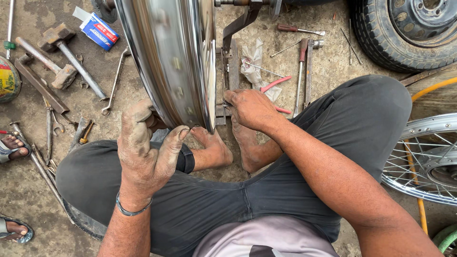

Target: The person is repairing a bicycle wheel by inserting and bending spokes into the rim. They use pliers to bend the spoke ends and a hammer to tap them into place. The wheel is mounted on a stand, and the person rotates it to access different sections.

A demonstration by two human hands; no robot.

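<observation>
Chrome wheel rim (173,62) pinched by left hand (145,147), right hand (250,108) beside it

rim (171,62): glossy polished metal under my dusty fingers (138,128)
hammers (62,52), left of rim: dull rusty metal
floor (328,71): rough concrete
trousers (362,123): matt cloth

Two sledgehammers (59,52) lie crossed on the concrete floor (28,190) at upper left, with a small blue and red carton (97,31) beside them and a long spanner (115,81) nearby. Screwdrivers (300,30) lie near a crumpled plastic bag (253,59). A car tyre (404,31) sits top right; a spoked wheel (423,157) lies right.
</observation>
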